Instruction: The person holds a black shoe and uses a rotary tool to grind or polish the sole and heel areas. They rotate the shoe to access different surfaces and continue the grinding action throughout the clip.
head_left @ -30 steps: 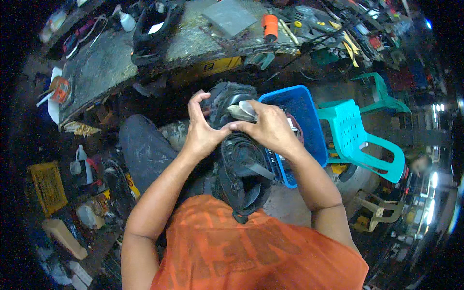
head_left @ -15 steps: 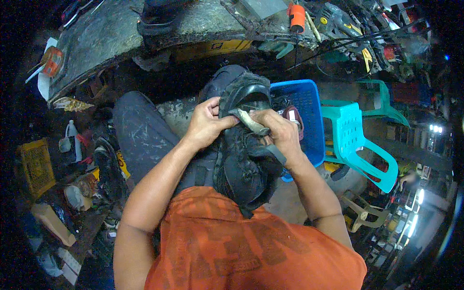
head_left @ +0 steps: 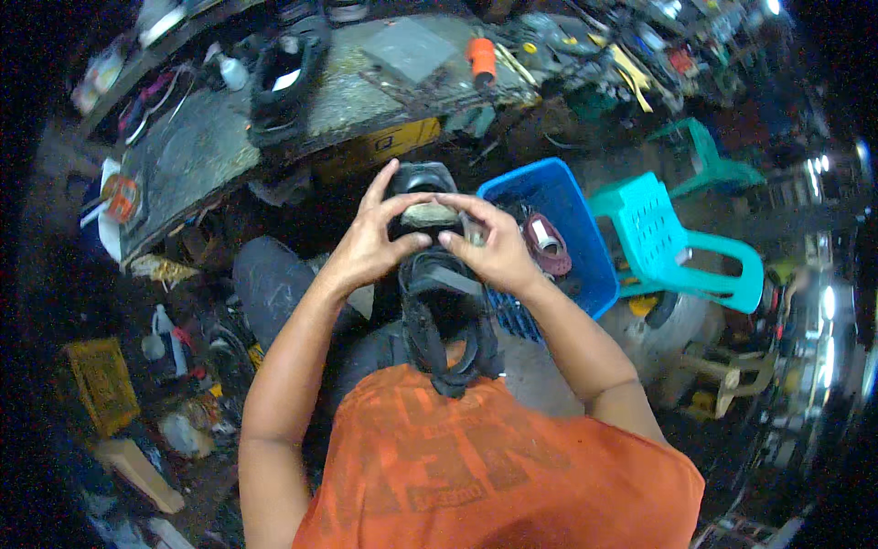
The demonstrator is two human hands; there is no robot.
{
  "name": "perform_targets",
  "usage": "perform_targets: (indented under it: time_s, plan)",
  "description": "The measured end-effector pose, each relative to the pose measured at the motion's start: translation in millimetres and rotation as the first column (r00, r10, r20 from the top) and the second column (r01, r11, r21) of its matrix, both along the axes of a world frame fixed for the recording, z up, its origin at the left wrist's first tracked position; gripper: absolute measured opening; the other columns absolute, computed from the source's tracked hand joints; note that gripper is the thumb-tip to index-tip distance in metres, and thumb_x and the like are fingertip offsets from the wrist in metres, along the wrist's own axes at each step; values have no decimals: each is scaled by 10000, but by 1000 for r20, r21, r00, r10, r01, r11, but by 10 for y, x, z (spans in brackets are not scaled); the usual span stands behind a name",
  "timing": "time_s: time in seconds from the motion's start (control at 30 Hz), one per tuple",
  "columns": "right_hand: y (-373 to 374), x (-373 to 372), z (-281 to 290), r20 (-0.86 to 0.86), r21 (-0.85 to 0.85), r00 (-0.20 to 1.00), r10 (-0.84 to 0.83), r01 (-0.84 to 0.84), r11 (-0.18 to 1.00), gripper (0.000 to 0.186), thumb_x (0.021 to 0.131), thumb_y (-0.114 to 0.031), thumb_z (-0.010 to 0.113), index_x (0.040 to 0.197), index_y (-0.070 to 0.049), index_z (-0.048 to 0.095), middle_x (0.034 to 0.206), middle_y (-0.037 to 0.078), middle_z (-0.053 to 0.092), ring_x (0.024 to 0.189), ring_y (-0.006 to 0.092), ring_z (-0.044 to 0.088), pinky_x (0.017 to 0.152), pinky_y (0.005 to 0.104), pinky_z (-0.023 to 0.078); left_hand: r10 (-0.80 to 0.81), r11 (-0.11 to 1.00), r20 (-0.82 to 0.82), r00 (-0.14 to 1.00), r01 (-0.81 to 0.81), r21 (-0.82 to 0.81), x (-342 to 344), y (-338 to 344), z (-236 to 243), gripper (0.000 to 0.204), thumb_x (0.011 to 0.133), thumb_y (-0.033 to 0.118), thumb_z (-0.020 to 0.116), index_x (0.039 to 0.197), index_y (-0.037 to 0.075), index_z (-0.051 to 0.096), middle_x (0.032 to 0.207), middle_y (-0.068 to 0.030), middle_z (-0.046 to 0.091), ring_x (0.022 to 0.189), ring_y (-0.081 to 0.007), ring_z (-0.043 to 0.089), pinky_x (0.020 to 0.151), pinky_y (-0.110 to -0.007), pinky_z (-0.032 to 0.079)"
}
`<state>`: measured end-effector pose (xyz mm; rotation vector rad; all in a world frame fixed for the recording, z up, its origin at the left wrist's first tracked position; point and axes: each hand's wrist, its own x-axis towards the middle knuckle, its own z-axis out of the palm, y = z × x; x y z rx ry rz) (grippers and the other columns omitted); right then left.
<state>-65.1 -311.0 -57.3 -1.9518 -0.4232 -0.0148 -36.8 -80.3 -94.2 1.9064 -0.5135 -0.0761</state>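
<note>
My left hand and my right hand curl in from either side around a short pale, dirty piece, fingertips on its top and thumbs below. This piece sits across the upper part of a worn black shoe or sandal, which lies lengthwise over my lap. Its upper end shows glossy dark material behind my fingers; its lower part has loops and straps reaching my orange shirt. My left index finger stretches upward along the left side. Exactly what lies under my fingertips is partly hidden.
A cluttered workbench crosses the top, holding a black shoe, an orange cylinder and tools. A blue basket with maroon footwear is at my right, beside teal plastic chairs. A yellow crate and clutter lie left.
The pale piece, tilted in my right fingers earlier, is now level between both hands. My left hand has shifted across onto it, its index finger lifted. The view has shifted slightly.
</note>
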Motion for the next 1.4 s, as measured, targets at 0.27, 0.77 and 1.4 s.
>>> perform_targets:
  time_s: [0.27,0.77,1.4]
  plan:
    - [-276,-279,-334,-472,96,816,-335,425,900,493,917,-321,826,1317,-67,689,1279,105,691,1182,217,638,1091,371,466,112,982,-168,979,-134,-130,95,33,-465,398,878,311,862,1170,61,763,1722,-169,259,1549,-283,350,1197,-418,363]
    - [-124,-416,-482,-277,267,938,-211,285,920,449,845,-132,898,1258,-112,725,1421,63,491,700,10,407,650,191,391,-126,906,-201,971,30,-423,225,194,-436,410,702,395,967,944,99,819,1763,-199,207,1635,-336,187,1301,-481,149]
    - [-331,-233,229,181,125,976,-119,97,987,451,828,-42,864,1251,-52,708,1198,140,708,1116,286,670,993,393,534,-139,789,-117,983,38,-613,62,-160,294,902,999,754,488,1636,128,364,1789,-122,108,1622,-384,208,1232,-541,325]
